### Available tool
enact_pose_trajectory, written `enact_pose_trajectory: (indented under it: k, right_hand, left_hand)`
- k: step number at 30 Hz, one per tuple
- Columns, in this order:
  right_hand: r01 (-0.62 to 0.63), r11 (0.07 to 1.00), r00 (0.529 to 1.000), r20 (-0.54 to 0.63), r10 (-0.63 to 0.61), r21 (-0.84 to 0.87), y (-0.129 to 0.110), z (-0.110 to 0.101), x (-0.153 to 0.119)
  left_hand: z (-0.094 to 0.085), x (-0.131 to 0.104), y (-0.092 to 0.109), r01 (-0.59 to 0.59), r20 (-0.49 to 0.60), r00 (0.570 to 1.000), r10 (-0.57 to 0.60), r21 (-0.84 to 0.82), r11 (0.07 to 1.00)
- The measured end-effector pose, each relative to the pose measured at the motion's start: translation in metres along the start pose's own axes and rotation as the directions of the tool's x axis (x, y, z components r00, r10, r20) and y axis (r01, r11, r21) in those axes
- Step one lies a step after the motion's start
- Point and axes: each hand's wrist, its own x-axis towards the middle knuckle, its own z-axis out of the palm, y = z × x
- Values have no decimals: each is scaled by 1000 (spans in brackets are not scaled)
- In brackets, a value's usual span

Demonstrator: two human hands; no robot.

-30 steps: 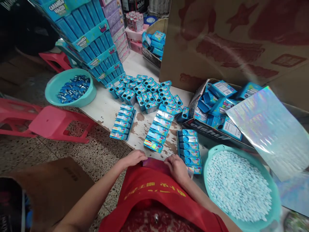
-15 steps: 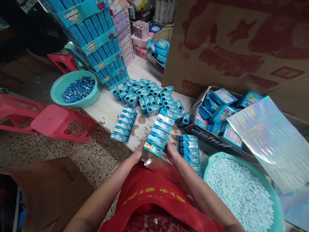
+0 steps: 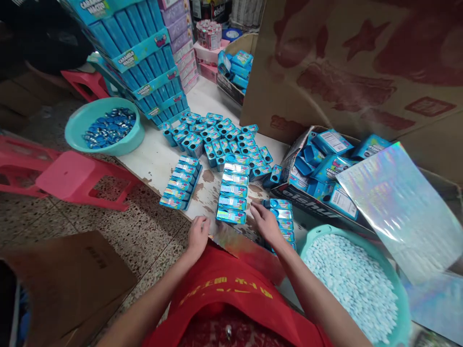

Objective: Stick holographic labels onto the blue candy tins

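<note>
A row of blue candy tins (image 3: 233,192) stands on the worn white table in front of me, with shiny lids and round holes. My left hand (image 3: 198,235) is by the table's front edge, left of that row, its fingers loosely bent and nothing seen in them. On the other side, my right hand (image 3: 265,220) is apart from the row, fingers extended and empty, close to a second row of tins (image 3: 285,224) that my forearm partly covers. A third tin row (image 3: 181,183) is at the left. Several loose tins (image 3: 217,137) are crowded behind.
A turquoise basin (image 3: 108,144) of blue-wrapped sweets is at the left, beside tall stacked display boxes (image 3: 139,58). Another basin (image 3: 401,308) holds pale blue candies at the right. A carton (image 3: 307,200) of tins and a holographic sheet (image 3: 401,212) lie behind it. Pink stools (image 3: 79,178) stand left.
Both hands have let go of the middle tin row and moved apart from it. The row now stands straighter on the table. The whole view has shifted slightly.
</note>
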Motion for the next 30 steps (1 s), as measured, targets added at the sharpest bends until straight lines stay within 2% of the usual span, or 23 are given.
enact_pose_trajectory:
  k: [1,2,3,5,7,10,12,13,15,16,20,24,28,30]
  right_hand:
    - [41,998,999,-12,-42,-49,3,-8,-14]
    - [82,992,996,-29,-85,-94,7,-15,-28]
    - [112,985,991,-52,-120,-130,12,-22,-42]
    - [131,974,981,-119,-155,-186,21,-32,-67]
    - [108,970,970,-189,-150,-219,29,-40,-84]
    - [77,966,954,-265,-143,-246,37,-47,-101]
    - [64,966,943,-302,-141,-252,40,-51,-109]
    - [58,966,938,-317,-139,-253,41,-53,-113]
    - [45,965,933,-333,-133,-259,43,-56,-122]
    - [39,964,933,-335,-130,-264,44,-56,-127]
    - [25,950,950,-289,-119,-311,49,-52,-145]
    - [-19,937,977,-208,-57,-349,52,-45,-151]
    - [-58,928,960,-276,-48,-367,54,-47,-148]
    - [-49,920,968,-244,-52,-389,55,-50,-147]
  left_hand:
    - [-4,-8,0,-82,33,996,80,56,995]
    - [-6,-15,2,-183,110,979,174,81,980]
    - [-6,-20,7,-288,211,940,267,73,955]
    - [5,-25,23,-452,415,810,415,-9,892]
    - [25,-22,45,-581,557,661,503,-44,813]
    - [59,-14,71,-734,720,475,506,7,679]
    - [76,-11,80,-795,797,386,464,33,605]
    - [82,-12,81,-813,822,355,445,37,581]
    - [88,-12,81,-828,845,325,425,37,560]
    - [89,-13,81,-826,845,323,426,32,563]
    - [88,-9,84,-764,831,353,429,-8,645]
    - [88,-8,92,-684,864,368,345,0,729]
    - [91,-9,96,-685,882,356,309,22,728]
    - [93,-8,96,-694,889,342,305,20,720]
